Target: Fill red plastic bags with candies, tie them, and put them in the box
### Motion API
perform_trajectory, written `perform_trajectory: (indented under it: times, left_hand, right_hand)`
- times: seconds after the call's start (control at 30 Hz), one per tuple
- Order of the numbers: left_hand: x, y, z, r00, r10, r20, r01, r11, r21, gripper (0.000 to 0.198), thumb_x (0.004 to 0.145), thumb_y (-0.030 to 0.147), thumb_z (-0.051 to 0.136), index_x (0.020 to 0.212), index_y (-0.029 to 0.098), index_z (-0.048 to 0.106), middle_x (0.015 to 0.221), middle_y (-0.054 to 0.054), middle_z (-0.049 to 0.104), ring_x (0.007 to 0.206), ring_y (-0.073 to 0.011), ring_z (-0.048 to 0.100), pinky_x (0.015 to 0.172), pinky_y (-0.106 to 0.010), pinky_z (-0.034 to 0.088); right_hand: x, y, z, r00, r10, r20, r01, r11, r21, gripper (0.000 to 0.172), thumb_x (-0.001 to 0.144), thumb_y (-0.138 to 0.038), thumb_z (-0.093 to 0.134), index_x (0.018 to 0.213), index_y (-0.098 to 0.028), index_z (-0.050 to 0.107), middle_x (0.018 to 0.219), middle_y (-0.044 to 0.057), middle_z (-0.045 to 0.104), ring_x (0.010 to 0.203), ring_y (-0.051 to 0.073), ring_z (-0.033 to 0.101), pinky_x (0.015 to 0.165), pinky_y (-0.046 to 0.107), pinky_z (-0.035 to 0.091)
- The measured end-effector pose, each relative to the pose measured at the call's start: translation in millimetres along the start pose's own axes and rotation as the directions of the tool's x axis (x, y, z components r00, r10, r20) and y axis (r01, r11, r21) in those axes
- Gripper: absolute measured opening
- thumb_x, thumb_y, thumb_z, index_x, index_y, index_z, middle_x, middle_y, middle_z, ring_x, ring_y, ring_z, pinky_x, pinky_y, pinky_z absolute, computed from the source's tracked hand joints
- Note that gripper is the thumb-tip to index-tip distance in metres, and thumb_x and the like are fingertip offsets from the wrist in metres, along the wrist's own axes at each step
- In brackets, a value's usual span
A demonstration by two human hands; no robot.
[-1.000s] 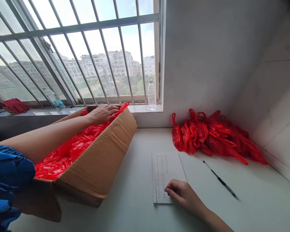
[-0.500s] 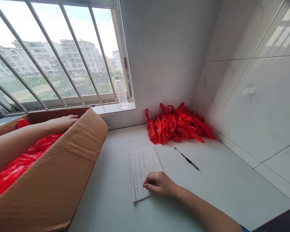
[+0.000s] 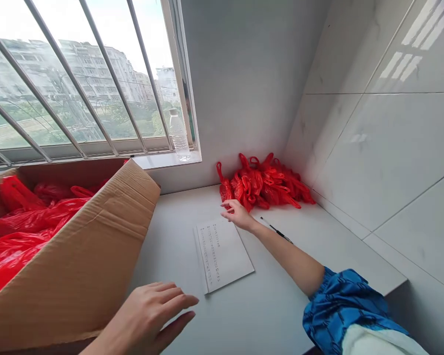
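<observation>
My left hand (image 3: 161, 310) hovers over the near part of the white table (image 3: 240, 315), in front of the cardboard box (image 3: 81, 266); its fingers are apart and hold nothing. Reaching out beyond the notebook (image 3: 227, 261), my right hand (image 3: 239, 215) has its fingers spread close to the pile of red plastic bags (image 3: 261, 182). Whether its fingertips touch the nearest bag I cannot tell. The notebook lies with rows of handwriting on its left part. A black pen (image 3: 277, 230) lies partly behind my right forearm. More red bags (image 3: 37, 212) fill the box.
A clear plastic bottle (image 3: 179, 135) stands on the windowsill by the barred window. Behind the table is a grey wall (image 3: 244, 88), and a tiled wall (image 3: 392, 138) borders its right side. The tall box side rises at the left.
My left hand has come out of the box and moved right over the table. My right hand has left the notebook's lower part and stretched forward toward the red bags. The view has shifted slightly.
</observation>
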State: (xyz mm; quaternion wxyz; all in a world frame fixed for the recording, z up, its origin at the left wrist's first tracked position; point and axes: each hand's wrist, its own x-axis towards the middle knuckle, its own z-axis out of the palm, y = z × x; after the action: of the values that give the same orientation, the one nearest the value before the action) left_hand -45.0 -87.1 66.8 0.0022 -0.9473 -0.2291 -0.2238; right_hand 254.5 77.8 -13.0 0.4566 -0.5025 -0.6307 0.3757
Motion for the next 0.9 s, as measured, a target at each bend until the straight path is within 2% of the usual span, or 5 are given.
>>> perform_trajectory:
  times: [0.17, 0.33, 0.57, 0.77, 0.9]
  left_hand:
    - [-2, -8, 91.8, 0.989, -0.061, 0.138, 0.089, 0.974, -0.209, 0.020, 0.097, 0.022, 0.049, 0.096, 0.026, 0.069, 0.076, 0.000, 0.071, 0.065, -0.0135, 0.067, 0.058, -0.023, 0.045]
    - [-11, -5, 128.0, 0.992, -0.097, 0.082, 0.115, 0.957, -0.264, 0.022, 0.093, 0.019, 0.049, 0.092, 0.026, 0.070, 0.075, -0.003, 0.069, 0.069, -0.0172, 0.063, 0.059, -0.026, 0.043]
    - [-12, -5, 122.8, 0.994, -0.097, 0.057, 0.111, 0.927, -0.359, 0.022, 0.093, 0.016, 0.048, 0.096, 0.024, 0.068, 0.077, -0.003, 0.069, 0.068, -0.0151, 0.063, 0.059, -0.024, 0.043]
    - [2, 0, 88.3, 0.981, -0.139, -0.135, 0.087, 0.940, -0.329, 0.019, 0.095, 0.015, 0.052, 0.104, 0.023, 0.066, 0.073, -0.001, 0.066, 0.064, -0.0126, 0.060, 0.060, -0.024, 0.043]
    - [33, -16, 63.3, 0.919, -0.235, -0.318, 0.139, 0.945, -0.298, 0.017, 0.095, 0.016, 0.055, 0.105, 0.024, 0.066, 0.089, -0.003, 0.070, 0.079, -0.0150, 0.063, 0.072, -0.026, 0.048]
  right_hand:
    - [61, 6, 11, 0.987, 0.090, -0.130, -0.091, 0.996, 0.002, 0.045, 0.077, -0.038, 0.074, 0.113, -0.014, 0.063, 0.135, 0.019, 0.046, 0.074, 0.012, 0.062, 0.056, 0.028, 0.057]
    - [62, 9, 14, 0.980, 0.069, -0.187, -0.070, 0.998, 0.003, 0.029, 0.076, -0.039, 0.074, 0.087, -0.014, 0.064, 0.090, 0.007, 0.066, 0.069, 0.013, 0.060, 0.061, 0.027, 0.054]
    - [31, -27, -10, 0.956, -0.125, -0.263, 0.126, 0.992, -0.016, 0.032, 0.079, -0.049, 0.069, 0.088, -0.019, 0.062, 0.095, 0.005, 0.068, 0.088, 0.018, 0.062, 0.080, 0.031, 0.051]
    - [-40, -31, -15, 0.966, -0.213, 0.147, 0.245, 0.934, -0.261, 0.021, 0.084, -0.040, 0.068, 0.085, -0.020, 0.064, 0.091, 0.002, 0.068, 0.074, 0.015, 0.061, 0.070, 0.028, 0.047]
    - [-76, -23, -11, 0.968, -0.215, 0.129, 0.250, 0.868, -0.429, 0.018, 0.088, -0.040, 0.066, 0.090, -0.022, 0.063, 0.102, 0.001, 0.068, 0.065, 0.012, 0.055, 0.069, 0.027, 0.045]
